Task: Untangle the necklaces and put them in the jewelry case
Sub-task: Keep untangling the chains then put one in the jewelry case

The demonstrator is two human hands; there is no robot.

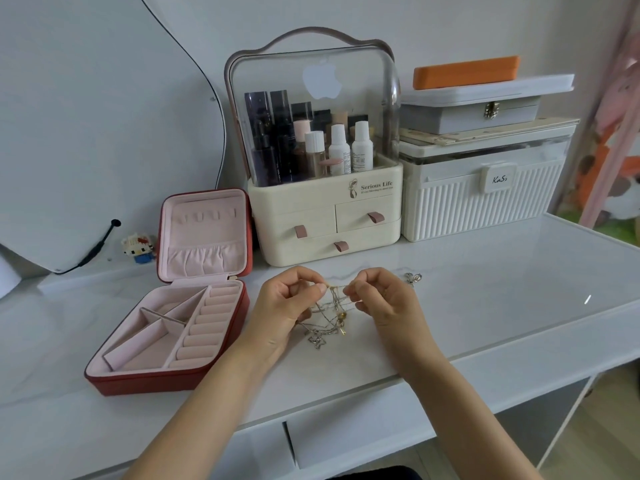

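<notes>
Your left hand (pixel 284 299) and right hand (pixel 381 296) each pinch the tangled necklaces (pixel 329 317) above the worktop (pixel 485 289), beside the open jewelry case (pixel 173 327).

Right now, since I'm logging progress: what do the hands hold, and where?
Both the left hand and right hand pinch a chain at the top of the tangled necklaces; the rest hangs to the tabletop.

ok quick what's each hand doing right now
Left hand: closed, its fingers pinching the tangled necklaces.
Right hand: closed, its fingers pinching the same tangle, lifted above the table.
</notes>
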